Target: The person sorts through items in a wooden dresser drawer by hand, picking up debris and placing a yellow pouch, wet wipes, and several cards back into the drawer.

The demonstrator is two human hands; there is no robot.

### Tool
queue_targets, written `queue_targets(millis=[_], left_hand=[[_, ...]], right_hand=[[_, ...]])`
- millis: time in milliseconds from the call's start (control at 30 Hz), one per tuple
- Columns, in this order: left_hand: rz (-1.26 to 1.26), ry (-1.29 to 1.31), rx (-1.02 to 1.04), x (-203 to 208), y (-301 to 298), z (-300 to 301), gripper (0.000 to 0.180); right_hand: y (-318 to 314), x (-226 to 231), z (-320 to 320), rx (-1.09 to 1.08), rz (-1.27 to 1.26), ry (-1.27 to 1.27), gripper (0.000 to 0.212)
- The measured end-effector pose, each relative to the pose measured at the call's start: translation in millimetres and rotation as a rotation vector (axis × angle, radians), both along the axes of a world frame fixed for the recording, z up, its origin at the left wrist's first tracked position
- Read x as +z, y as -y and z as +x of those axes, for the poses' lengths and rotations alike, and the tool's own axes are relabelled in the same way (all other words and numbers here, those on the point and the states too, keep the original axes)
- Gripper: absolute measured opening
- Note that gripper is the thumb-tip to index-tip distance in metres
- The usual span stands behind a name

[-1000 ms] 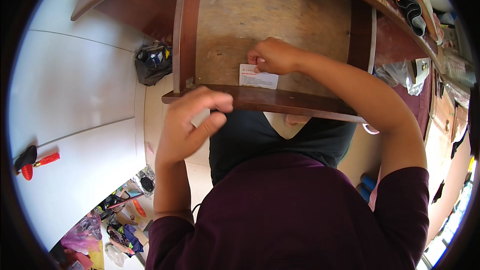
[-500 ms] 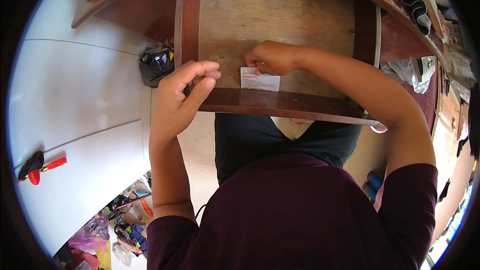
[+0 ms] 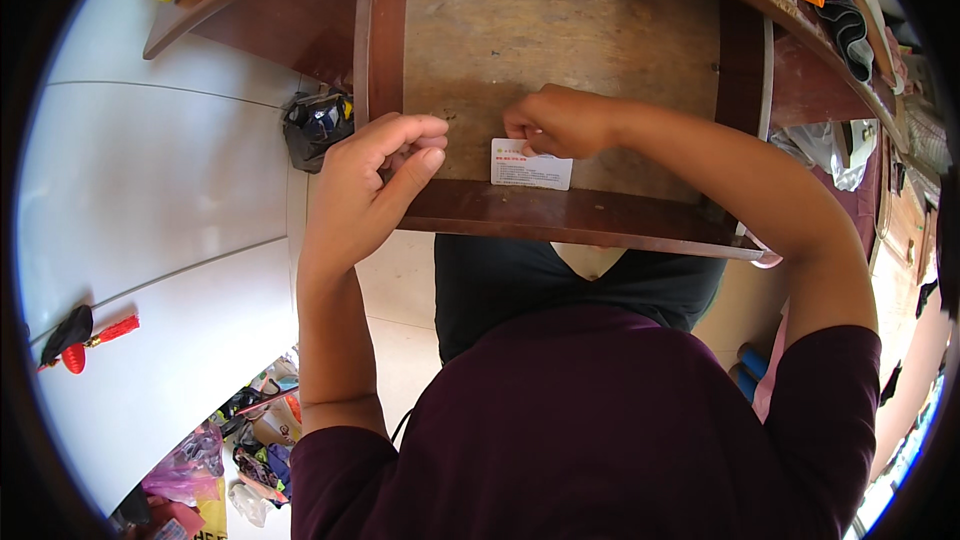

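Observation:
My right hand reaches into a wooden drawer, its thumb and fingers pinched on the upper edge of a white card. The card has red and dark print and is held just inside the drawer's front board. Whether its lower edge touches the drawer bottom I cannot tell. Over the drawer's front left corner, my left hand is held with fingers loosely curved and the thumb apart. Nothing is between them.
A black plastic bag stands left of the drawer, by the white wall panels. Assorted items lie on the desktop edge above. A clear plastic bag hangs at the right. Bags and clutter fill the lower left.
The whole view has shifted slightly, with the card and drawer a little further right and lower. Both hands keep nearly the same pose, the right still pinching the card.

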State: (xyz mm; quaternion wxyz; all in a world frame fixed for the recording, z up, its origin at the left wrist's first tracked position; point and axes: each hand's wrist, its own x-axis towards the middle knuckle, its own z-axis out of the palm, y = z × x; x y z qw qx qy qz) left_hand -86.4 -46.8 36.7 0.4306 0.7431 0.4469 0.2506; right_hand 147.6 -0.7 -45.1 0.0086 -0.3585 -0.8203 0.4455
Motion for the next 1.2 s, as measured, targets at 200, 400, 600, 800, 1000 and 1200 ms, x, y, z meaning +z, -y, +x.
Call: queue_targets(millis=[200,400,600,800,1000,1200], left_hand=[[0.042,-0.067,-0.028,-6,-2,7,0.016],[0.085,-0.233,-0.153,-7,-4,11,0.012],[0.081,-0.223,-0.134,-8,-6,16,0.012],[0.001,-0.126,-0.022,-17,-6,20,0.025],[-0.445,0.632,0.195,-26,-5,37,0.042],[-0.752,1.152,0.421,-23,6,103,0.043]], right_hand=[[-4,7,3,0.003,-0.118,-0.008,0.012],[-11,-1,4,0.019,-0.323,-0.102,0.012],[-11,-3,3,0.01,-0.439,-0.163,0.013],[-9,8,4,-0.027,-0.563,-0.16,0.015],[-1,39,20,-0.184,-0.571,-0.281,0.016],[22,66,59,-0.491,-0.497,-0.484,0.02]])
